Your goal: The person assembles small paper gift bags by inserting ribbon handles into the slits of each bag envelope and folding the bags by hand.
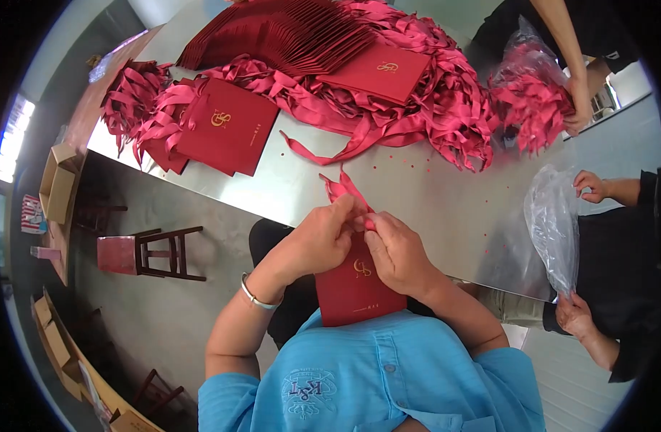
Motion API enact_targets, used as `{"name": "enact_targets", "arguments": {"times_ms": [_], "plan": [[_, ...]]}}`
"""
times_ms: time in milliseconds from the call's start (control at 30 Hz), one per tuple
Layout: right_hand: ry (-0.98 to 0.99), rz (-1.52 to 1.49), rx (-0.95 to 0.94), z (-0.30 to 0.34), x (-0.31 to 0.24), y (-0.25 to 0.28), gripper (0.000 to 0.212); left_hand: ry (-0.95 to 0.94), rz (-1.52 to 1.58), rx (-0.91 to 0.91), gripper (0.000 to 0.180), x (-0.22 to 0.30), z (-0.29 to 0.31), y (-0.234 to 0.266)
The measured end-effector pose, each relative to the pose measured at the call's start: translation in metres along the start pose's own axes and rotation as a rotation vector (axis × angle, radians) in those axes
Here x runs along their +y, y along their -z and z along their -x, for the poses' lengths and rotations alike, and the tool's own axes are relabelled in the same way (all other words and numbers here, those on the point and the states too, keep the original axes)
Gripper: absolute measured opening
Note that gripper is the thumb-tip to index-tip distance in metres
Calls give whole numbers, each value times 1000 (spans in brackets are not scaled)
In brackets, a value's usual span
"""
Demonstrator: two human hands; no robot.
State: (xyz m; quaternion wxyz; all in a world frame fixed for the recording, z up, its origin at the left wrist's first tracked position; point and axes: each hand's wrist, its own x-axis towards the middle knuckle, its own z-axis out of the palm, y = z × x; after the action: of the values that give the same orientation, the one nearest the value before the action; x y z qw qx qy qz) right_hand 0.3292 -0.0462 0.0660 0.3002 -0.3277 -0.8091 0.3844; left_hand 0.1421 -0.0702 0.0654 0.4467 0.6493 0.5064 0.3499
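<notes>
Against my body rests a flat dark red paper bag or folder [359, 288] with a gold emblem, its top edge under my hands. A pink-red satin ribbon [350, 189] rises from between my fingers, its loose ends pointing toward the table. My left hand [322, 237], with a bangle at the wrist, is closed in a pinch on the ribbon. Close beside it, my right hand [400, 253] also pinches the ribbon, a small loop showing by its thumb. The exact crossing of the ribbon is hidden by the fingers.
On the metal table [446, 216] lie a fanned stack of red folders [273, 36], finished-looking red pieces [230, 126] and a heap of ribbons [446, 93]. At right, one person holds bagged ribbons [536, 97]; another handles a clear plastic bag [554, 230]. A wooden chair [158, 253] stands left.
</notes>
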Motion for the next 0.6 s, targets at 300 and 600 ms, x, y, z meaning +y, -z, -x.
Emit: {"name": "enact_targets", "arguments": {"times_ms": [300, 600], "plan": [[105, 199, 77, 6, 6, -8, 17, 269, -137, -498, 38, 23, -28, 49], [105, 179, 74, -1, 4, -4, 16, 377, 230, -590, 31, -3, -17, 64]]}}
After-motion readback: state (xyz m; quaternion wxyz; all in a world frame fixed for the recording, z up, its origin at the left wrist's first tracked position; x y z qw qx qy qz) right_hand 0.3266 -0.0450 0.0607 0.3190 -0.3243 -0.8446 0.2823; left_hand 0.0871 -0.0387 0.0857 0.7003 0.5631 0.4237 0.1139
